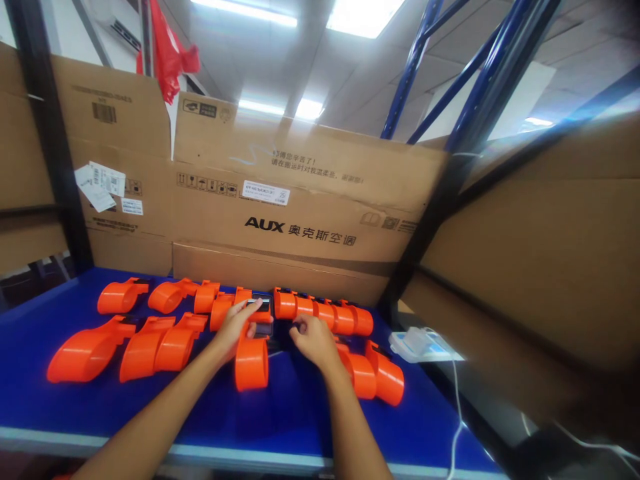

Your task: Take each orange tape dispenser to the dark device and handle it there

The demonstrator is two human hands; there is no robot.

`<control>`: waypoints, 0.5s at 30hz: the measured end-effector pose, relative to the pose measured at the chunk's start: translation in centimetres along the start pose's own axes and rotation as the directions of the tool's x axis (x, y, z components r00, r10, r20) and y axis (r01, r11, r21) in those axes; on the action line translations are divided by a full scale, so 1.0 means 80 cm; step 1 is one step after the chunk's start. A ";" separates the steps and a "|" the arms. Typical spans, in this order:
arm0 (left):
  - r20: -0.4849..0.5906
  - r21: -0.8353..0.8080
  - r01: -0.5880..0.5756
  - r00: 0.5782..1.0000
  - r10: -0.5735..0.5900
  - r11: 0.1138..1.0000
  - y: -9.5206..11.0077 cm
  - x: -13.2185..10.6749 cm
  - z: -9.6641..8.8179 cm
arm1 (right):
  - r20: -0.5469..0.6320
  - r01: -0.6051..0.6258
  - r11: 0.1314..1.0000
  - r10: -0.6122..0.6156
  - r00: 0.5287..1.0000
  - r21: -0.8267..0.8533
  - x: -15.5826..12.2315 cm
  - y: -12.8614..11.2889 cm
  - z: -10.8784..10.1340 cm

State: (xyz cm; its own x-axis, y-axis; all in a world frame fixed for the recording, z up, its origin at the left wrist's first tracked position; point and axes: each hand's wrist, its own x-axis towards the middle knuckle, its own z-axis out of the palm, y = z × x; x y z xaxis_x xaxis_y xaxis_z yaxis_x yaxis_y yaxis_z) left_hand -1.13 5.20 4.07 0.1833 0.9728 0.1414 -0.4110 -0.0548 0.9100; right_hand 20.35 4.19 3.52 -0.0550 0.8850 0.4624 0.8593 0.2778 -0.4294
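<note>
My left hand (239, 329) is closed on an orange band (260, 316), its thumb lying along a dark rectangular piece (262, 303) at the band's top. Just below these fingers is an orange loop (251, 365); whether it belongs to the held band I cannot tell. My right hand (314, 339) is to the right, a short gap away, its fingers curled in. Anything inside them is hidden. Behind that hand stands a row of orange bands (324, 313) with black tops, and more bands (387, 380) lie beside its wrist.
Several orange bands (85, 353) are spread over the left of the blue tabletop (210, 410). Cardboard panels (310, 180) wall the back. At the right edge sits a white power strip (425, 345) with a cable, near a dark metal post (425, 233).
</note>
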 end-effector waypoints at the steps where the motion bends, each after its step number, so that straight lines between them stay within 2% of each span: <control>1: 0.002 0.001 0.010 1.000 -0.010 1.000 -0.001 0.001 0.000 | 0.025 0.012 1.000 -0.012 1.000 0.005 -0.001 0.002 0.001; 6: 0.017 0.012 0.038 0.999 -0.038 0.999 -0.005 0.004 0.000 | 0.024 0.069 0.997 -0.070 0.997 0.039 -0.003 0.008 0.006; 12: 0.009 0.025 0.030 1.000 -0.030 0.999 -0.006 0.002 0.001 | -0.009 0.055 0.996 -0.055 0.998 0.063 -0.001 0.006 0.003; 15: 0.019 0.041 0.030 0.999 -0.031 0.999 -0.006 0.002 0.001 | 0.023 0.074 0.990 -0.077 0.997 0.122 0.001 0.003 0.000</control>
State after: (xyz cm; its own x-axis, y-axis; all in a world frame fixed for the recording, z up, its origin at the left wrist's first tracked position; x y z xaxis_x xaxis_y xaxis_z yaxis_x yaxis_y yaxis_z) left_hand -0.86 5.40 3.71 0.2128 0.9697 0.1203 -0.3686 -0.0343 0.9289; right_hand 20.54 4.33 3.43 -0.1324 0.8693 0.4762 0.7846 0.3855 -0.4856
